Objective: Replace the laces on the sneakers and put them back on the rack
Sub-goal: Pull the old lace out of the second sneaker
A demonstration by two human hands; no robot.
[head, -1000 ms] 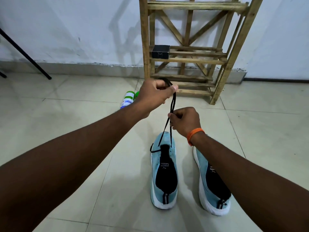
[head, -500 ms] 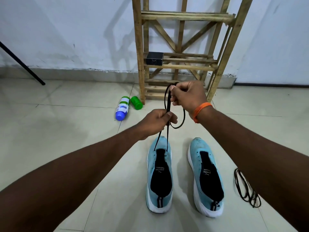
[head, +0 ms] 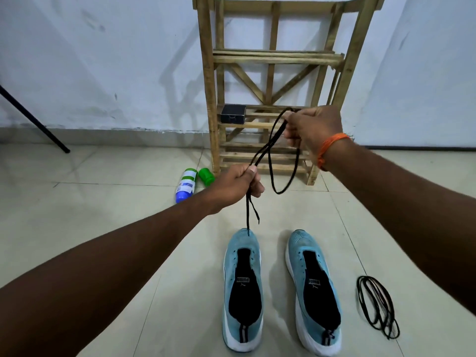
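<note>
Seen from head height above a tiled floor (head: 103, 202): pinching a black lace (head: 270, 140) between thumb and curled fingers of the left hand (head: 239, 185), near frame centre. Gripping the same lace higher up, toward 1 o'clock, in the right hand (head: 313, 131), fingers curled closed around it, orange band (head: 331, 145) at the wrist. Stretched as a doubled strand between the two hands, with a slack loop sagging beneath the right one. Dangling from the left hand, two loose ends, the longer reaching the toe of the left sneaker (head: 242, 289); touching or not, cannot tell. Parked side by side at 6 o'clock, that pale blue shoe and the right sneaker (head: 313, 292), toes toward the wooden rack (head: 273, 57) at 12 o'clock. Coiled on the tiles at 4 o'clock, just right of the pair, a second black lace (head: 377, 306). Sitting on a rack shelf, a small black box (head: 233, 113). Lying at 10 o'clock from the shoes, beside the rack's foot, a white-and-blue bottle (head: 186, 185) and a green cap (head: 206, 176).
</note>
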